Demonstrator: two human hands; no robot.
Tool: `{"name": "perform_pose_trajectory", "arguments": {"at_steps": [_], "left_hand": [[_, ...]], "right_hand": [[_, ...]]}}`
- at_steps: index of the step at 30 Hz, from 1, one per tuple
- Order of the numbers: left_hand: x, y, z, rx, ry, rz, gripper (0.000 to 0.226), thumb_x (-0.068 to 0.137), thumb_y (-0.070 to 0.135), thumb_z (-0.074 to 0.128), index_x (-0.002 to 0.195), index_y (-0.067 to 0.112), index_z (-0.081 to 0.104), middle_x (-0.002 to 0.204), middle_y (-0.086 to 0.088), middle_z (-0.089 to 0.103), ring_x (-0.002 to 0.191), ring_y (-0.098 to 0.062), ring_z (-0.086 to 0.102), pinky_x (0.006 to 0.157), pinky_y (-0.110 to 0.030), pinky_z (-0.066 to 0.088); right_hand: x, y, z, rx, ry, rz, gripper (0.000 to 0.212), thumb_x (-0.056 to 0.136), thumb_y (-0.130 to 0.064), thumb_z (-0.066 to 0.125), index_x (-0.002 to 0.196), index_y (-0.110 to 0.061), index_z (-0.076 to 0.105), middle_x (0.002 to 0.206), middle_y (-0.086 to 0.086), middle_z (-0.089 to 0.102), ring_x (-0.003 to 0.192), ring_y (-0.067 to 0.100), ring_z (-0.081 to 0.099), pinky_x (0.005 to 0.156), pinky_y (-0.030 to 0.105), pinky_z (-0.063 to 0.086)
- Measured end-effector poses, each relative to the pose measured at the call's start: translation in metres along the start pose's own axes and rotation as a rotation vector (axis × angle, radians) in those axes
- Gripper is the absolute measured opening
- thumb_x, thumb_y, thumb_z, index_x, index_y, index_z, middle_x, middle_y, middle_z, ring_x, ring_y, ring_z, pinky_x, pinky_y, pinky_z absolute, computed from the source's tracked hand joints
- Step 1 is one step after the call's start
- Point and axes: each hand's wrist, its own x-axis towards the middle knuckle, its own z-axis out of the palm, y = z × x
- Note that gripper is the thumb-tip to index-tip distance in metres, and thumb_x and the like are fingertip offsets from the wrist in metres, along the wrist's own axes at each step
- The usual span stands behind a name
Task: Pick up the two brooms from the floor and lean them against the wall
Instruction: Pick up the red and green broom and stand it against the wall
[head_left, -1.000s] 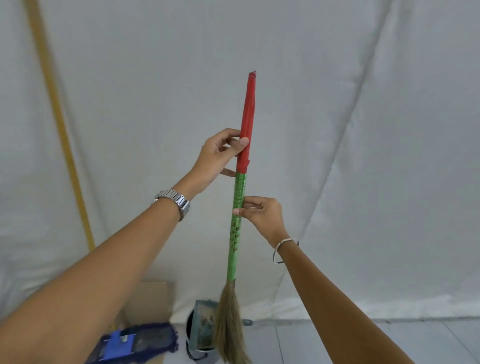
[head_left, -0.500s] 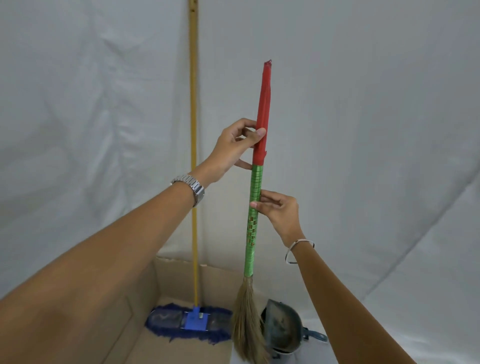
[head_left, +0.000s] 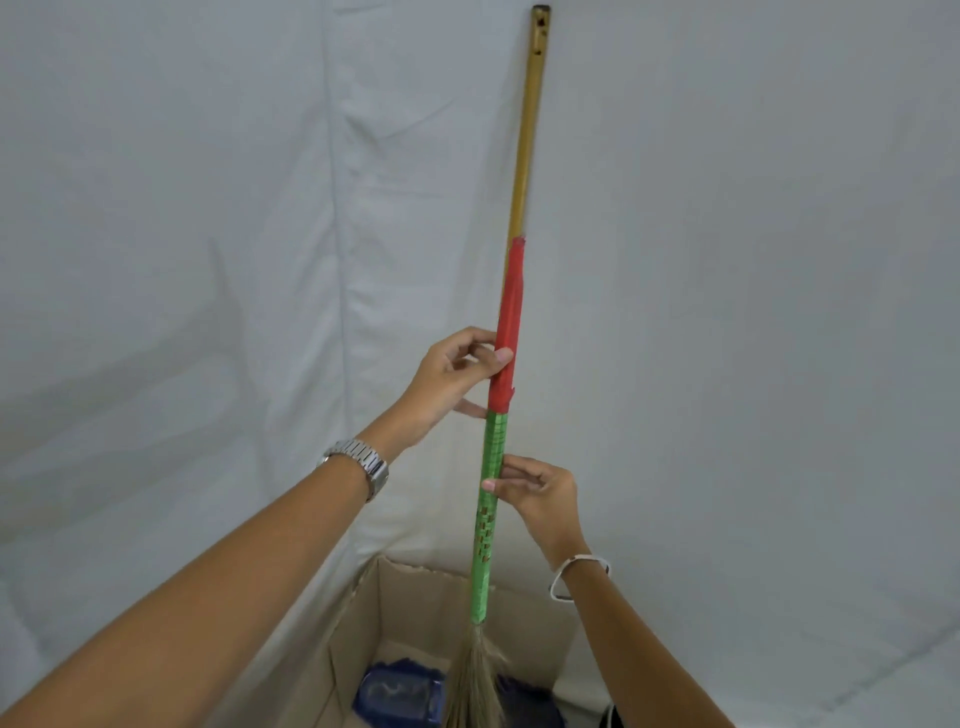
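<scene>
I hold a grass broom (head_left: 488, 525) upright, with a red upper handle, a green woven lower handle and straw bristles at the bottom. My left hand (head_left: 452, 379) pinches the red part. My right hand (head_left: 540, 493) grips the green part lower down. Directly behind it a yellow-handled mop (head_left: 530, 119) leans against the white sheet wall (head_left: 208, 260), its blue head (head_left: 405, 696) resting inside a cardboard box. The broom's handle overlaps the mop's pole, so the lower pole is hidden.
An open cardboard box (head_left: 431, 613) stands against the wall below my hands, holding the mop head and the broom's bristles. A dark object (head_left: 615, 719) shows at the box's right bottom edge.
The broom has shifted left to line up in front of the yellow mop pole. The view has turned so the box sits under the bristles; the dustpan beside it is nearly out of view.
</scene>
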Motion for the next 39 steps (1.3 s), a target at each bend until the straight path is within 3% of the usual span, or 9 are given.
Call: {"name": "perform_pose_trajectory", "arguments": {"at_steps": [6,12,19,23,27,30,32,36,39], "left_hand": [[0.014,-0.046,-0.059,-0.012,0.105,-0.058,0.009,0.089,0.014,0.059,0.097,0.014,0.062,0.078,0.002,0.058,0.077,-0.007,0.070,0.057,-0.036,0.061],[0.040,-0.134,-0.120,-0.019,0.168,-0.176,0.018,0.088,0.013,0.059,0.105,0.009,0.061,0.083,0.000,0.058,0.078,-0.006,0.070,0.061,-0.037,0.061],[0.072,-0.267,-0.183,-0.085,0.225,-0.288,0.021,0.088,0.014,0.060,0.108,0.010,0.064,0.087,-0.002,0.064,0.081,-0.007,0.070,0.065,-0.032,0.060],[0.089,-0.327,-0.212,-0.095,0.203,-0.338,0.025,0.087,0.018,0.062,0.111,0.010,0.064,0.095,-0.006,0.067,0.089,-0.015,0.069,0.074,-0.037,0.060],[0.098,-0.363,-0.225,-0.071,0.362,-0.288,0.019,0.083,0.015,0.066,0.100,0.024,0.064,0.096,0.000,0.069,0.089,-0.017,0.067,0.069,-0.034,0.060],[0.103,-0.380,-0.234,0.025,0.453,-0.199,0.026,0.080,0.012,0.070,0.101,0.026,0.062,0.100,0.003,0.067,0.094,-0.012,0.064,0.078,-0.033,0.057],[0.103,-0.385,-0.235,0.098,0.479,-0.157,0.032,0.080,0.011,0.070,0.104,0.029,0.059,0.106,0.008,0.065,0.102,-0.009,0.062,0.089,-0.024,0.051],[0.103,-0.392,-0.231,0.193,0.556,-0.076,0.037,0.083,0.002,0.066,0.111,0.025,0.059,0.112,0.003,0.065,0.106,-0.005,0.061,0.086,-0.016,0.051],[0.105,-0.394,-0.228,0.212,0.576,-0.047,0.037,0.083,-0.003,0.063,0.114,0.017,0.060,0.114,-0.001,0.063,0.106,0.002,0.058,0.079,-0.016,0.054]], "right_hand": [[0.045,0.030,0.058,-0.042,-0.103,0.065,0.034,0.058,0.003,0.082,0.071,-0.028,0.072,0.074,0.004,0.073,0.074,0.022,0.069,0.075,0.035,0.058],[0.099,0.099,0.122,-0.106,-0.131,0.152,0.037,0.057,0.002,0.082,0.066,-0.032,0.070,0.066,-0.011,0.071,0.061,0.001,0.067,0.064,0.012,0.053],[0.169,0.200,0.198,-0.198,-0.137,0.269,0.040,0.059,0.009,0.078,0.054,-0.029,0.068,0.052,-0.017,0.069,0.057,0.002,0.067,0.058,0.010,0.051],[0.199,0.246,0.232,-0.330,-0.113,0.273,0.041,0.063,0.003,0.078,0.056,-0.035,0.065,0.048,-0.023,0.065,0.055,-0.007,0.063,0.057,0.005,0.048],[0.216,0.270,0.262,-0.525,-0.049,0.257,0.015,0.070,-0.017,0.074,0.083,-0.026,0.073,0.076,-0.010,0.074,0.073,0.009,0.066,0.066,0.019,0.050],[0.230,0.284,0.279,-0.545,-0.049,0.286,0.026,0.079,-0.010,0.065,0.103,-0.018,0.069,0.097,0.002,0.074,0.085,0.020,0.069,0.080,0.033,0.056],[0.236,0.293,0.285,-0.489,-0.070,0.282,0.035,0.079,0.001,0.060,0.108,-0.018,0.067,0.101,0.007,0.073,0.085,0.022,0.069,0.079,0.041,0.057],[0.240,0.301,0.285,-0.487,-0.150,0.251,0.046,0.081,0.007,0.052,0.114,-0.023,0.064,0.103,0.000,0.072,0.085,0.019,0.069,0.083,0.037,0.056],[0.238,0.300,0.279,-0.554,-0.226,0.241,0.048,0.086,-0.001,0.050,0.121,-0.035,0.056,0.114,-0.010,0.067,0.097,0.011,0.066,0.088,0.030,0.053]]}}
